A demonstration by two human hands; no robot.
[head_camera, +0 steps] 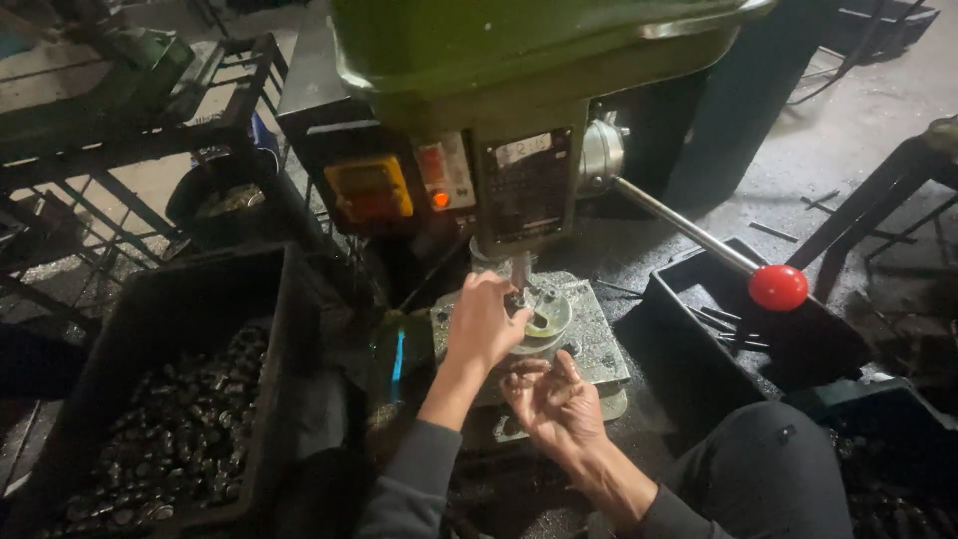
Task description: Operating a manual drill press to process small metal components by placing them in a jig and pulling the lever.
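**At the drill press, a part going onto the fixture**

I sat close to the green drill press [519,60], its spindle hanging just above the round fixture [544,317] on the grey machine table [599,344]. My left hand [482,324] reached in from the near side, and its fingers were curled narrowly at the fixture's left edge, right under the spindle. They seemed to pinch a small metal piece [516,299] there, though it was too small and too shadowed for me to be sure I held it and was not merely pressing it down. My right hand [549,399] lay nearer to me, palm up and fingers loosely spread, at the near edge of the table; I could not tell whether anything rested in it.

The feed lever with its red knob [777,287] stuck out to the right, well apart from both hands, and nobody touched it. So I judged the work to be at the loading stage: the piece was at the fixture, but the spindle was not down on it.

To my left stood a black crate [170,329] heaped with small dark metal parts [180,439]. To the right sat a black tray [699,329] that looked almost bare, with only a few thin pieces visible. By that, much of the lot remained.
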